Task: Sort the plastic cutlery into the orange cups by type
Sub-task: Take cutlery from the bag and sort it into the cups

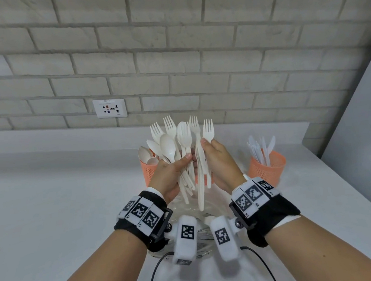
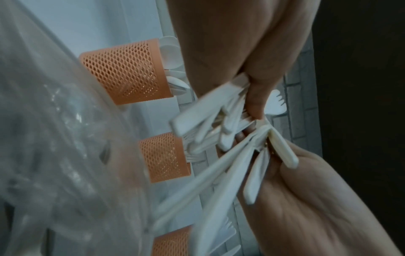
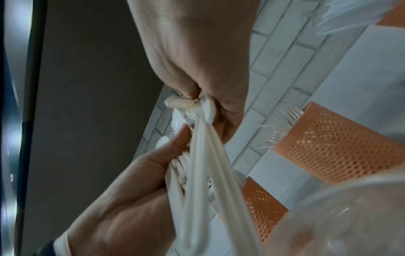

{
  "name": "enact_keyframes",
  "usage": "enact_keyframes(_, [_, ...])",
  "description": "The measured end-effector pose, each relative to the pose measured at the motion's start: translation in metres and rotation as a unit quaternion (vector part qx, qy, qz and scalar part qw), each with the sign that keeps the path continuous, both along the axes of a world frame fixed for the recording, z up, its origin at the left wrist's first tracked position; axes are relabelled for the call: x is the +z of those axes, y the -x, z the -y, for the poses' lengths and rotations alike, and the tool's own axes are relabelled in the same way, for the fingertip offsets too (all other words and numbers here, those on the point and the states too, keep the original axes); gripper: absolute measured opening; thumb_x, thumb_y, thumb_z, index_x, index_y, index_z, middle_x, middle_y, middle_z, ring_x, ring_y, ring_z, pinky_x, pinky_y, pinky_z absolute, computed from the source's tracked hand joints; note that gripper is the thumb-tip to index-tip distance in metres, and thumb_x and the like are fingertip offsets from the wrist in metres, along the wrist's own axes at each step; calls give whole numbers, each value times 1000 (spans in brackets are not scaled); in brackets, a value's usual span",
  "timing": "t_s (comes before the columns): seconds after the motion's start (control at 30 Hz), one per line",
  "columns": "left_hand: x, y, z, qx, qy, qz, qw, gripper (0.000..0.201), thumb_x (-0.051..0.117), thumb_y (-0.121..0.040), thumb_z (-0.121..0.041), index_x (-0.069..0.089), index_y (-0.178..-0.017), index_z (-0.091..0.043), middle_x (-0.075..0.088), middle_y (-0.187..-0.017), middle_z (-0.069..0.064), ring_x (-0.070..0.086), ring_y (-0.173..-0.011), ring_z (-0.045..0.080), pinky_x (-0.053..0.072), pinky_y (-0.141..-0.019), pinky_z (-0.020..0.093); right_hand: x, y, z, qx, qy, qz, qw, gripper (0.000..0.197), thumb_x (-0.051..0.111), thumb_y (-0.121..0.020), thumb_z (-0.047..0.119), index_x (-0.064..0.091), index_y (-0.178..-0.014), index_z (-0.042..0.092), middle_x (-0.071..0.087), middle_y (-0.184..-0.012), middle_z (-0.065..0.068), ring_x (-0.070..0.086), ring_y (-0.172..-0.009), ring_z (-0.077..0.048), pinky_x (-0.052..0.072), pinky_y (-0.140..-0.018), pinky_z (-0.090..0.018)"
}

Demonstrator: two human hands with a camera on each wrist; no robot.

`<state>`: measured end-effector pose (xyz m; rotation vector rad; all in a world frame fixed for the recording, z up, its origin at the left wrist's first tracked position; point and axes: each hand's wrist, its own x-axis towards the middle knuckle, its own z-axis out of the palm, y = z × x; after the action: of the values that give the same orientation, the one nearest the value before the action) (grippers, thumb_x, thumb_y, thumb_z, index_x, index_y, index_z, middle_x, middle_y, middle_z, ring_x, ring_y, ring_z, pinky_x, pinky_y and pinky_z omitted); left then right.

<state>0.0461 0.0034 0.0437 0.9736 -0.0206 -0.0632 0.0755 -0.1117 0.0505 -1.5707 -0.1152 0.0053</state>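
Both hands hold white plastic cutlery upright above a clear plastic container (image 1: 217, 205). My left hand (image 1: 180, 165) grips a fanned bunch of spoons and forks (image 1: 169, 146) by the handles. My right hand (image 1: 212, 151) pinches a few forks (image 1: 207, 128) beside that bunch, the hands almost touching. Three orange mesh cups stand behind: the left cup (image 1: 148, 167) holds spoons, the right cup (image 1: 269, 169) holds knives, and the middle cup (image 3: 328, 147), mostly hidden behind my hands in the head view, holds forks. In the left wrist view the handles (image 2: 197, 121) splay out below my left hand.
Everything stands on a white counter (image 1: 63, 205) against a grey brick wall with a power outlet (image 1: 110, 108). A grey panel (image 1: 361, 126) closes the right side. Black cables (image 1: 155, 273) run from the wrist cameras toward me.
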Motion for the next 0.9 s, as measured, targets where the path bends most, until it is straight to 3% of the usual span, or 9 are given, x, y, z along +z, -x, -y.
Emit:
enact_keyframes(0.1, [-1, -2, -1, 3, -20, -16, 1000, 28, 54, -88, 2, 57, -115, 8, 67, -93, 18, 70, -74, 23, 60, -72, 36, -1, 0, -3, -24, 20, -13, 999, 44, 46, -72, 64, 64, -87, 27, 54, -121, -13, 60, -106, -28, 52, -90, -49])
enact_keyframes(0.2, [-4, -6, -3, 21, -29, -39, 999, 22, 55, -88, 2, 60, -108, 9, 68, -81, 16, 70, -66, 20, 60, -64, 33, 6, 1, -3, -43, -23, 18, 999, 33, 37, -98, 36, 54, -93, 8, 62, -91, -15, 64, -69, -24, 56, -59, -35])
enact_keyframes(0.3, [-4, -8, -8, 30, -39, -43, 998, 7, 58, -87, 3, 63, -90, 0, 68, -64, 9, 69, -60, 17, 60, -64, 33, 11, 0, 3, -63, -26, 53, 996, 22, 34, -101, 26, 47, -88, 14, 58, -70, -2, 53, -55, -12, 49, -55, -28])
enact_keyframes(0.4, [0, -7, -8, 35, -45, -36, 998, 8, 60, -85, 4, 63, -82, -2, 67, -61, 8, 68, -59, 18, 58, -69, 37, 10, 1, 0, -21, -27, 64, 997, 16, 52, -94, 31, 50, -84, 18, 53, -61, 3, 47, -46, -9, 42, -44, -24])
enact_keyframes(0.47, [1, -7, -5, 37, -58, -22, 997, 7, 61, -84, 4, 63, -81, -1, 68, -66, 11, 68, -63, 22, 56, -75, 42, 11, 4, -4, 9, -17, 49, 999, 14, 67, -85, 25, 57, -83, 15, 57, -57, 3, 52, -43, -10, 46, -42, -25])
enact_keyframes(0.53, [1, -7, -4, 36, -73, -16, 997, 4, 61, -84, 3, 64, -85, 1, 70, -72, 13, 69, -67, 24, 56, -77, 43, 12, 4, -5, 26, -32, 24, 999, 11, 70, -82, 14, 60, -80, 10, 57, -56, -2, 52, -42, -11, 45, -40, -22])
enact_keyframes(0.63, [2, -7, -4, 19, -77, -12, 997, 8, 59, -86, 0, 63, -92, 3, 71, -76, 13, 70, -68, 21, 58, -73, 38, 15, -3, 2, 7, -45, 15, 999, 6, 67, -84, 10, 62, -81, 10, 57, -53, 2, 51, -41, -8, 42, -40, -19])
enact_keyframes(0.77, [3, -13, -9, 47, -52, -24, 997, 5, 56, -89, -3, 59, -84, -1, 69, -61, 3, 69, -67, 17, 58, -70, 36, 38, -31, 22, -58, -75, 60, 994, 2, 58, -91, 16, 58, -90, 16, 58, -72, 0, 57, -62, -12, 53, -60, -28])
enact_keyframes(0.9, [2, -18, -16, 63, -32, -27, 997, 8, 54, -91, -3, 57, -84, -2, 66, -65, 6, 68, -65, 17, 60, -66, 34, 57, -67, 36, -129, -129, 134, 974, 14, 56, -91, 8, 50, -82, 17, 54, -67, -2, 55, -54, -11, 52, -58, -29])
